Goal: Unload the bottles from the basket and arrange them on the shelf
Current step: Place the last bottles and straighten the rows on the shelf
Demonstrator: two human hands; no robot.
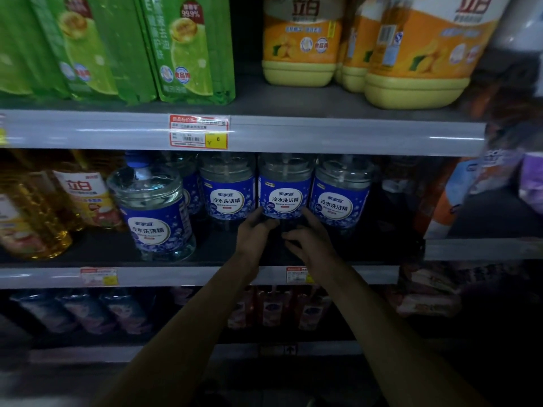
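Two bare forearms reach up from the bottom edge and cross the front rail of the middle shelf [176,276]. That rail carries two price tags, the right one partly hidden by the right forearm. Past the rail lies a dark bare strip of shelf floor, and there both hands meet. The left hand [254,230] curls round the lower left of the middle bottle [283,198]. The right hand [308,239] curls round its lower right, so both grip its base. This bottle stands upright, deep on the shelf, in a row of three blue-labelled clear bottles. It is just beside the left neighbour [227,195] and the right neighbour [342,199].

A fourth bottle, the front bottle [152,212], stands further left, close to the shelf edge. A fifth bottle [188,183] shows partly behind it. That makes five of this kind.

To the right of the row is a dark gap [396,212], then the orange and blue pouches [458,198]. To the left stand amber bottles [32,218]. The tops of the row sit close under the upper rail [323,135], which bears one red and yellow price tag [199,131].

On the upper shelf are green pouches [188,48] and three yellow jugs [299,39]. The bottom shelf's goods are too dim to count.
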